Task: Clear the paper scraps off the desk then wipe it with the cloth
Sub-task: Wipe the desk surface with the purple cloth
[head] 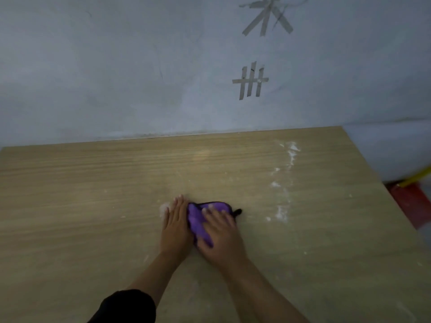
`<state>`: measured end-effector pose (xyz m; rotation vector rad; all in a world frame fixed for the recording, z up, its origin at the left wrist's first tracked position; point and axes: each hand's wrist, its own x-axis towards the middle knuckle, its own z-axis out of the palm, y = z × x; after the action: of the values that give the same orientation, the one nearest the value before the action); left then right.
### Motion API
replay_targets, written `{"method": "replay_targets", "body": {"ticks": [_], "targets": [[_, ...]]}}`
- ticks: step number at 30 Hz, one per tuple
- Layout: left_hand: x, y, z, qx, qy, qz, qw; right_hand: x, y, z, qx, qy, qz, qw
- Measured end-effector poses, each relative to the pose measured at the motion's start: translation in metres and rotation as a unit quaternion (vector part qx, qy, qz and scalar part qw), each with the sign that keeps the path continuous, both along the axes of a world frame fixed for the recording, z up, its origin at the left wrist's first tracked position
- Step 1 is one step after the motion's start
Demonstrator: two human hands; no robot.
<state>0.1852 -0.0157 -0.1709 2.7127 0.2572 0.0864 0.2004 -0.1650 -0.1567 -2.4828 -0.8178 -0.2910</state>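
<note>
We find the purple cloth (197,220) mid-desk (93,194), bunched, its long axis running away from the person. The right hand (219,234) presses it, grip released, fingers flat. The left hand (175,227) lies flat just beside its left edge, grip likewise released. White scraps (282,213) lie to the right, nearer the right hand.

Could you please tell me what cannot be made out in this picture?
Head view: white bit beside the left hand, blurred; scrap or dust unclear.
Head view: cloth, partly under the right hand; full shape hidden.
Head view: red object, cut off by the frame's right edge.
</note>
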Motion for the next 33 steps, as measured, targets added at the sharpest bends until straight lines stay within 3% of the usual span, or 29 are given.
{"method": "replay_targets", "body": {"ticks": [3, 8, 12, 14, 19, 22, 26, 30, 33], "targets": [[-0.023, -0.003, -0.002, -0.009, -0.011, 0.005, 1.0, -0.024, -0.016, -0.023, -0.022, 0.038, 0.007, 0.999], [-0.053, 0.004, -0.001, -0.007, -0.018, 0.015, 1.0, -0.011, -0.083, -0.012, 0.039, 0.095, -0.218, 0.971], [-0.076, 0.005, 0.0, 0.004, -0.006, 0.004, 1.0, -0.015, -0.107, 0.005, 0.049, 0.086, -0.304, 0.947], [-0.087, 0.001, -0.002, -0.004, 0.0, 0.006, 1.0, -0.039, -0.088, 0.013, 0.052, 0.054, -0.277, 0.958], [-0.105, -0.006, -0.008, -0.012, 0.0, -0.054, 0.998, -0.143, -0.017, -0.007, 0.034, 0.044, -0.087, 0.995], [-0.105, -0.008, -0.007, -0.004, -0.011, -0.058, 0.998, -0.166, -0.036, -0.023, 0.016, 0.056, -0.05, 0.997], [-0.107, -0.009, -0.002, -0.022, -0.004, -0.047, 0.999, -0.149, -0.101, -0.015, 0.025, 0.087, -0.163, 0.982], [-0.108, -0.01, 0.0, -0.032, 0.004, -0.038, 0.999, -0.118, -0.144, 0.0, 0.036, 0.126, -0.316, 0.94], [-0.112, -0.007, 0.002, -0.037, 0.002, -0.034, 0.999, -0.123, -0.118, 0.014, 0.062, 0.115, -0.312, 0.941]]}}
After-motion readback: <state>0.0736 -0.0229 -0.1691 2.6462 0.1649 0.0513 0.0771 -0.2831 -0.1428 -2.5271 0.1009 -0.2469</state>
